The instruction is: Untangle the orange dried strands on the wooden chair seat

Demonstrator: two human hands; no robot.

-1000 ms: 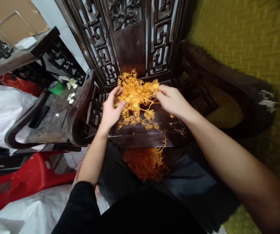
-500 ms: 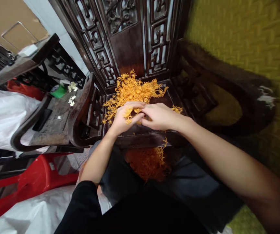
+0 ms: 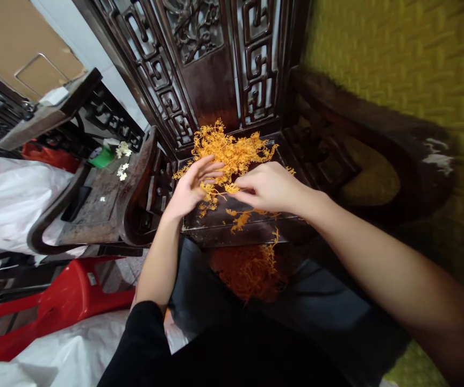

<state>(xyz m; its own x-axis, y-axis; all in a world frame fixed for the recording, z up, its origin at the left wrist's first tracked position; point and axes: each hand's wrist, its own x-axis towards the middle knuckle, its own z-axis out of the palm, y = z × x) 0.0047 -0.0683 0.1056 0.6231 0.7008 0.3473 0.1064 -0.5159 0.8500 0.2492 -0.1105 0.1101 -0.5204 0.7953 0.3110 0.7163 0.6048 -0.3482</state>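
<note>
My right hand (image 3: pixel 270 187) pinches a small orange plastic sprig (image 3: pixel 232 188) between thumb and fingertips. Facing it, my left hand (image 3: pixel 194 185) is open, its fingers spread. Just under those fingers are more orange sprigs (image 3: pixel 208 192); whether they touch the palm I cannot tell. Behind both hands, a tangled heap of orange plastic sprigs (image 3: pixel 232 150) lies on the dark wooden chair seat (image 3: pixel 215 228). A few loose sprigs (image 3: pixel 240 219) rest near the seat's front edge.
Below the seat edge, between my knees, is a reddish mass of orange strands (image 3: pixel 248 271). A carved chair back (image 3: pixel 211 88) rises behind the heap. To the left stand another wooden chair (image 3: pixel 90 215), a red plastic stool (image 3: pixel 70 285) and white sacks (image 3: pixel 6 199).
My hands have moved apart from each other. The left fingers have spread and shifted left, while the right hand pinches a sprig. Loose sprigs now show at the front of the seat.
</note>
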